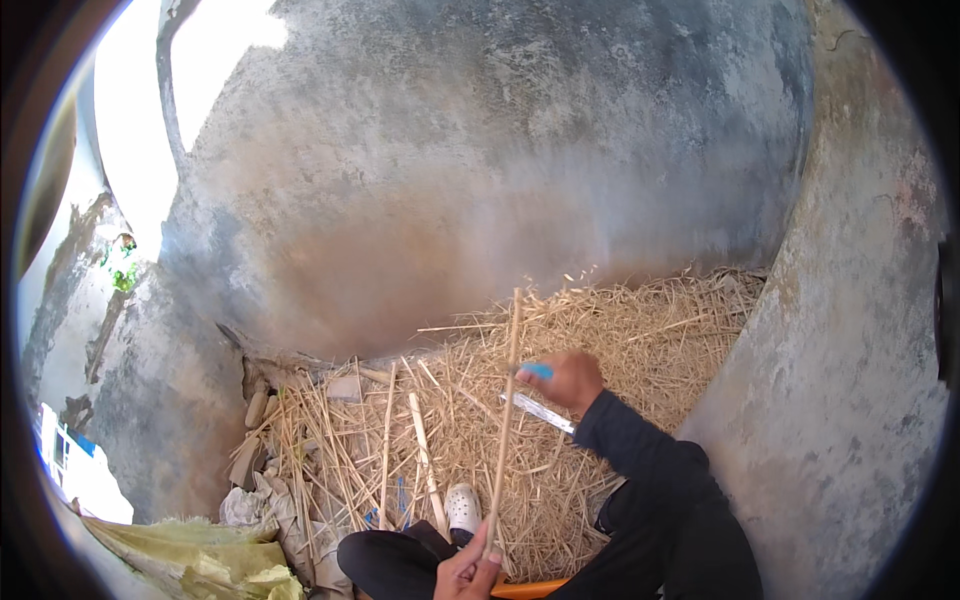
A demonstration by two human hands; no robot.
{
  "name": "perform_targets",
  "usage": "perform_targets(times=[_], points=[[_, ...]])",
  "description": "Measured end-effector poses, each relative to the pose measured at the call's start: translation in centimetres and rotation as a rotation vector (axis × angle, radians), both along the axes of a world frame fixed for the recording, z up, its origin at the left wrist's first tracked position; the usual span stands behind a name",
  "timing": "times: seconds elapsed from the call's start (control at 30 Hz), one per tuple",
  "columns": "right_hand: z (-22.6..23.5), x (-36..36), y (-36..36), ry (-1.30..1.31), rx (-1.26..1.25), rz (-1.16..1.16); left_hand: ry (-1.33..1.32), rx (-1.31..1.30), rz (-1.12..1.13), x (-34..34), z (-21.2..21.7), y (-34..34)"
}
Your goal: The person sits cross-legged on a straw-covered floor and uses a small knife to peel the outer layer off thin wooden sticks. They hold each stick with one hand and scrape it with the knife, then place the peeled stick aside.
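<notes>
Left grip on stick, straw, wall

Floor: straw-coloured shavings, spread thickly; two pale sticks, near-parallel; thin strips, left; crumpled sheeting; white holed shoe.

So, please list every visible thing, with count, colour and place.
Long thin wooden stick: 1, tan, centre
Small smooth piece: 1, blue, beside stick
Narrow flat strip: 1, silvery, below blue piece
Dry straw litter: uncounted, yellowish, centre and right
Loose wooden sticks: several, pale, left of centre
Perforated clog: 1, white, lower centre
Crumpled cloth sheet: 1, yellow-green, lower left
Smooth edge: 1, orange, bottom centre
Leafy plant: 1, green, far left
Rough walls: several, grey, back and sides
Trousers: 1, black, bottom
Long sleeve: 1, black, lower right
Left hand: 1, bare, holding the stick
Right hand: 1, bare, holding the blue piece
</notes>
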State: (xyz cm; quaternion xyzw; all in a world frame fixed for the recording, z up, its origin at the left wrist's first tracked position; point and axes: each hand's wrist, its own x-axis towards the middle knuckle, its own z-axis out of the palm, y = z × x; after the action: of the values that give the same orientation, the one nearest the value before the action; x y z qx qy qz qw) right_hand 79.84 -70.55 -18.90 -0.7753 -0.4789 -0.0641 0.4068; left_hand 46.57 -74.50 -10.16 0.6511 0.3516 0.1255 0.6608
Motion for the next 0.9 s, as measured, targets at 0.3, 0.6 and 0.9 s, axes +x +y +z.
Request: perform_targets(times=[0.3, 0.6, 0.9], points=[[1.2, -4.3, -1.7, -0.064, -0.049, 0.211, 0.054, 0.127, -0.067, 0.0, 0.9, 1.8], [1.3, -3.2, -1.0, -0.085, -0.084, 0.143, 0.03, 0.598, -0.036, 0.6, -0.3, 1.8], [1.2, -1.0, -1.4, -0.174, -0.057, 0.098, 0.108, 0.619, -0.07, 1.0, 0.8, 1.9]])
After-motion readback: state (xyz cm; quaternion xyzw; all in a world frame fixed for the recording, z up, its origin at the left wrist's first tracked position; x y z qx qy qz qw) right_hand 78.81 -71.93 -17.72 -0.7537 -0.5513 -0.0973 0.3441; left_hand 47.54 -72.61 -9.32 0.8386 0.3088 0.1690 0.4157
